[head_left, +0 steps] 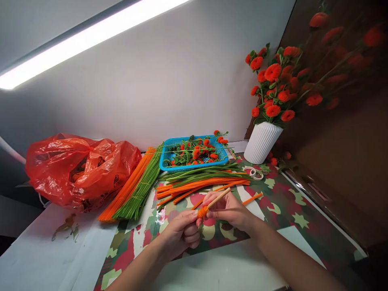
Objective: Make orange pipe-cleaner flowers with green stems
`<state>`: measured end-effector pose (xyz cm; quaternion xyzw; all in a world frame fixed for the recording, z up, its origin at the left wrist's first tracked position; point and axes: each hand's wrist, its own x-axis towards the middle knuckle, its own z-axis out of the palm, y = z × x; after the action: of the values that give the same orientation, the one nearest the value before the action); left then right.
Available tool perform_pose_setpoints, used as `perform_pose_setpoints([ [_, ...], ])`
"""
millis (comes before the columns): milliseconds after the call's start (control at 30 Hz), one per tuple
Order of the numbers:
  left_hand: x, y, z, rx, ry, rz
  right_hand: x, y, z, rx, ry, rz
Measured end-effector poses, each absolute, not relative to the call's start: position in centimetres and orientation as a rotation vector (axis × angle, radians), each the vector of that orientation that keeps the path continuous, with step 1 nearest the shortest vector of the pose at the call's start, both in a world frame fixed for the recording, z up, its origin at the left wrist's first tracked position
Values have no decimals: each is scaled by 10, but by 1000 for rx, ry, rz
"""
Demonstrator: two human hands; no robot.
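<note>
An orange pipe cleaner (203,212) is wound in a tight coil around one end of a wooden stick (220,197), which tilts up to the right. My left hand (185,229) pinches the coil between thumb and finger, its other fingers curled in. At the stick just above the coil, my right hand (226,211) is closed with its fingers around the wood. Behind the hands lies a loose spread of orange pipe cleaners (209,182) and green pipe cleaners (197,173).
A blue basket (165,155) of small orange flowers stands behind. Left are bundled orange stems (129,186), green stems (141,188) and a red plastic bag (81,173). On the right are a white vase (262,143) of orange flowers (273,72) and white tape rolls (256,173).
</note>
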<state>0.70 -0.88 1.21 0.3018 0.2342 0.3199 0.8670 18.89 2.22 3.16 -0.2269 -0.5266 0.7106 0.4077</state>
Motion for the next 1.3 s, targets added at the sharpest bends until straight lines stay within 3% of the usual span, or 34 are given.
perform_pose_setpoints([
  [767, 8, -6, 14, 774, 674, 723, 187, 26, 18, -675, -1325, 1855],
  [1300, 3, -8, 15, 687, 520, 597, 193, 16, 31, -663, -1782, 1237],
])
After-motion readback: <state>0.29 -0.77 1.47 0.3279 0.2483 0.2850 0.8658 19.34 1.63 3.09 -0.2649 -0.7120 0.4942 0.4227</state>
